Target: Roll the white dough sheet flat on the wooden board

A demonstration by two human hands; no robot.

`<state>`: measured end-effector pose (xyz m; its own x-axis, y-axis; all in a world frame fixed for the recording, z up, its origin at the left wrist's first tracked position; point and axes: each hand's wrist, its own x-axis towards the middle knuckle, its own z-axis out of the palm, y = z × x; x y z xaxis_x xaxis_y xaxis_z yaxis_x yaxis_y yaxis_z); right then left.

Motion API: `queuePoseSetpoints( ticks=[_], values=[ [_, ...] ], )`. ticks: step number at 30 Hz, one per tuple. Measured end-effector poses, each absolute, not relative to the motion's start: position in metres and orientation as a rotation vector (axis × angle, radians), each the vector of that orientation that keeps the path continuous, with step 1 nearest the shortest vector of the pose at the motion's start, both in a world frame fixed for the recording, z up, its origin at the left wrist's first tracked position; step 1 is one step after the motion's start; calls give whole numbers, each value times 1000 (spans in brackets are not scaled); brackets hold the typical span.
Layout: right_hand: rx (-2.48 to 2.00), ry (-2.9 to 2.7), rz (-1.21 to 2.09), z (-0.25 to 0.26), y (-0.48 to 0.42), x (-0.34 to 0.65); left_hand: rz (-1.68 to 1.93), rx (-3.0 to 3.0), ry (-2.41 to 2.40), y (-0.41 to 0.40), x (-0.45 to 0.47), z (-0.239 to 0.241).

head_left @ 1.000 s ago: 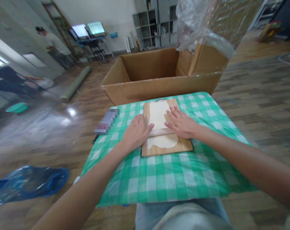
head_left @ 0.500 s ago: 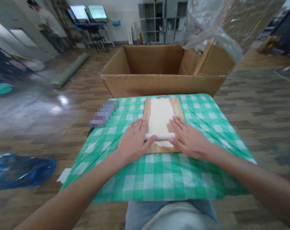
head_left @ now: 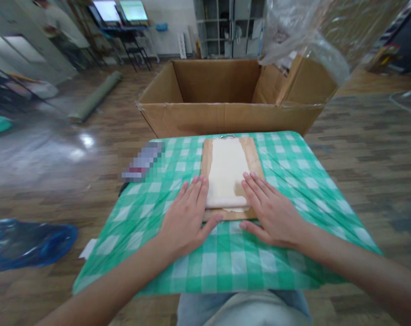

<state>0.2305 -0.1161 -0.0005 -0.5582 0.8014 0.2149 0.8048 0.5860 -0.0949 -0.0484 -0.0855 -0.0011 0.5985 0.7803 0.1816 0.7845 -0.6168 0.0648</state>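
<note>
A wooden board point(head_left: 255, 156) lies on a green-and-white checked tablecloth point(head_left: 290, 163), with a flat sheet of pale dough point(head_left: 227, 165) stretched along it. Across the board's near end lies a pale roller point(head_left: 225, 202). My left hand point(head_left: 188, 217) rests flat at the roller's left end, fingers stretched forward, thumb against the board's near edge. At the right end my right hand point(head_left: 275, 213) lies the same way. Both hands are open and grip nothing.
A large open cardboard box point(head_left: 225, 117) stands on the floor just beyond the table, with clear plastic film point(head_left: 303, 31) hanging over its right side. A pixelated object point(head_left: 142, 160) lies at the table's left edge. A blue plastic bag point(head_left: 21, 242) is on the wooden floor at left.
Both hands have drawn back toward me, rolling the roller from the board's middle to its near end. The dough now lies uncovered and longer.
</note>
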Motion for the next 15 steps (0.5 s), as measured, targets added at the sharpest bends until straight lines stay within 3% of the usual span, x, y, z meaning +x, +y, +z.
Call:
queuePoseSetpoints(
  ticks=[9, 15],
  values=[
    [-1665, -2453, 1, -3, -5, 231, -135, -2627, -1592, 15, -7, 12],
    [-1510, -2493, -62, 0, -65, 229, -281, -2643, -1570, -37, -23, 1]
  ],
)
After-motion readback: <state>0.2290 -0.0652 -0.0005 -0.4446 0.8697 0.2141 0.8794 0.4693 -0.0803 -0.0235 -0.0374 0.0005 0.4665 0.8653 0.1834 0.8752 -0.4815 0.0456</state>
